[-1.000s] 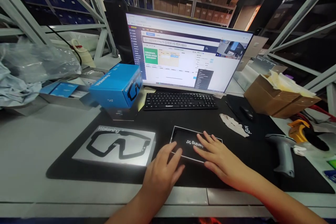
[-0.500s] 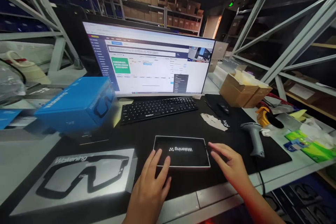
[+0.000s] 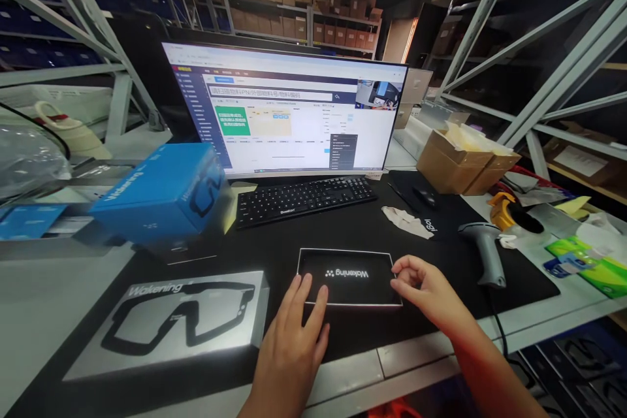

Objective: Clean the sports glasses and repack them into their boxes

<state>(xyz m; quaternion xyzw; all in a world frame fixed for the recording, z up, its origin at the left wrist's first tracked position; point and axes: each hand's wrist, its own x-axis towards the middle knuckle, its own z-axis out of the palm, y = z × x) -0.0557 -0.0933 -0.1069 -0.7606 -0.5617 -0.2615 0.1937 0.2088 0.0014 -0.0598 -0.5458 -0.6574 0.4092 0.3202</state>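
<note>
Lower centre of frame: the black case [image 3: 349, 276] is lying flat on the dark mat [image 3: 274, 255]. The left hand [image 3: 294, 333] is resting spread fingers [image 3: 309, 290] on its near-left corner; the right hand [image 3: 424, 287] is pinching its right edge with curled fingertips [image 3: 398, 272].

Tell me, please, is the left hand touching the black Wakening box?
Touching: the head view shows the left hand's fingertips resting on the black Wakening box's near-left corner.

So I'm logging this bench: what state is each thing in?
Black box: closed, flat on mat.
Left hand: open, fingers touching box.
Right hand: fingers pinching box's right edge.
Monitor: on.
Cardboard box: open.
Scanner: lying unheld.
</note>
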